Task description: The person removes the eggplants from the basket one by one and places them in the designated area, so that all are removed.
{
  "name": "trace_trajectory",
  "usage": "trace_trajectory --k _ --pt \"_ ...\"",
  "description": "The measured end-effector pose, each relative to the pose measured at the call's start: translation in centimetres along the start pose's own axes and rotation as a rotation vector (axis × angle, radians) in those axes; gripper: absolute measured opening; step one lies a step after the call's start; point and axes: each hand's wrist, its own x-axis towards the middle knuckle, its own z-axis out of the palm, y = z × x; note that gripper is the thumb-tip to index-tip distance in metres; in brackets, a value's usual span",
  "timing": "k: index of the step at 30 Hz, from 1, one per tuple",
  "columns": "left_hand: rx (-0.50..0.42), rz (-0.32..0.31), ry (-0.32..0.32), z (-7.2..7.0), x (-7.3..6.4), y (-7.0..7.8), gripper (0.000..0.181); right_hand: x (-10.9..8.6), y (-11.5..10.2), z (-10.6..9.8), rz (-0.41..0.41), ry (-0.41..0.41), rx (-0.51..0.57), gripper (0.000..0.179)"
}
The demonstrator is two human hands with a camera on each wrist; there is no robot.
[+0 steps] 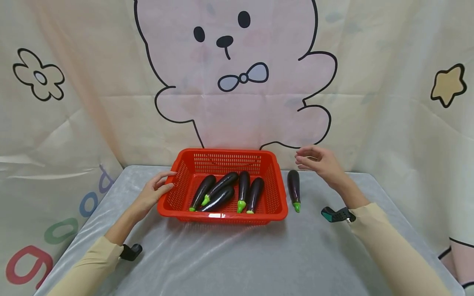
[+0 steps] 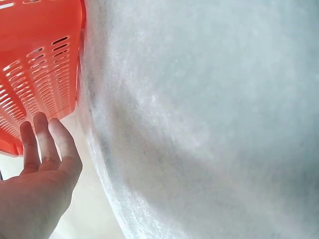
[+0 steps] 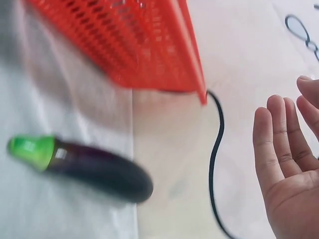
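A red plastic basket point(image 1: 222, 216) with slotted walls stands on the table, holding several dark eggplants point(image 1: 243, 190) with green stem ends. One more eggplant point(image 1: 294, 188) lies outside it, just to the right. My left hand point(image 1: 153, 193) is at the basket's left side, its fingertips by the rim; in the left wrist view the relaxed fingers point(image 2: 47, 144) lie along the slotted wall. Whether they press on it is unclear. My right hand point(image 1: 321, 163) hovers above and to the right of the lone eggplant, holding nothing; its fingers point(image 3: 281, 134) are loosely extended in the right wrist view.
A grey cloth covers the table point(image 1: 237, 259). Behind and at the sides hangs a pale curtain point(image 1: 122, 53) with a bear, a flower and a star drawn on it. The basket stands near the table's back edge.
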Motion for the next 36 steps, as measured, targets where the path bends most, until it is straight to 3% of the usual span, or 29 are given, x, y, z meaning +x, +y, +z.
trace_trajectory --k 14,23,36 --pt "-0.006 0.001 -0.005 0.1 0.3 0.0 0.047 4.2 -2.6 5.7 -0.046 -0.138 0.049 0.034" --pt "0.002 0.006 0.0 0.0 0.3 0.0 0.047 6.0 -3.8 8.7 -0.028 -0.199 0.128 0.032" --pt "0.003 0.01 -0.005 0.0 0.1 0.1 0.048 7.7 -4.5 12.3 -0.011 -0.263 0.103 0.035"
